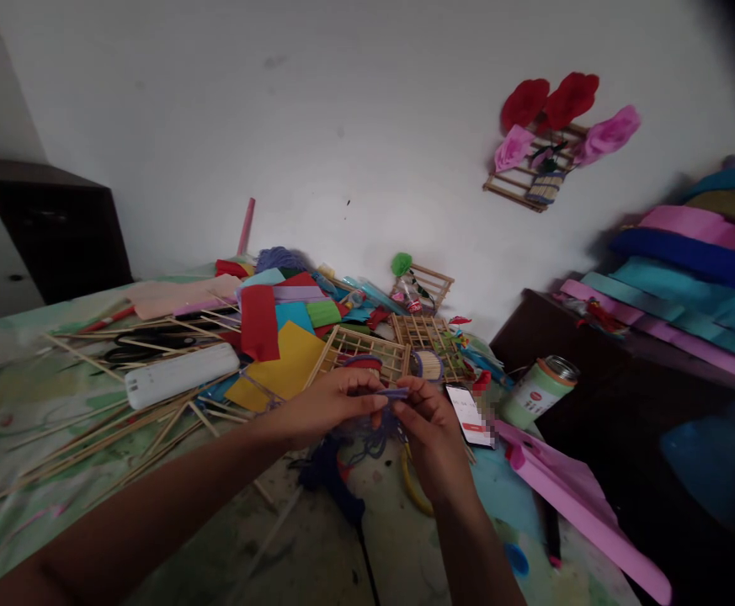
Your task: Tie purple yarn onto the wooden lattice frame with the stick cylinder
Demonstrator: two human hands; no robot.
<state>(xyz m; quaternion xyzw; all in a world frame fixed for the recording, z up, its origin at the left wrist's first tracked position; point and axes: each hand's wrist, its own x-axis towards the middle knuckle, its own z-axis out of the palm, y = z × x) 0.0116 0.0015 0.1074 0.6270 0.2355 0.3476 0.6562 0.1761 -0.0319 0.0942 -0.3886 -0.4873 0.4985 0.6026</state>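
1. Now, centre stage: the left hand (pixel 329 408) and the right hand (pixel 430 429) meet over the worktop (pixel 215 547), fingertips of both pinched on a purple strip (pixel 393 392).
2. Just behind that pinch sits the bamboo frame (pixel 367 349); loose purple yarn (pixel 373 443) trails below, and the glue gun (pixel 332 484) lies nearer, slightly left.
3. By the look of it, this is fine finger work, shaping or folding the strip in the air; the next move seems to call for a light, even grip at both ends.
4. Hard to call, though! Fingers cover both ends of the strip, so its full length, and whether it's paper or yarn, I can't tell.
5. Over right, the wrist hides part of a yellow ring (pixel 412 488), the phone (pixel 468 414) has a pixelated edge, and the near edge of view cuts off both forearms.
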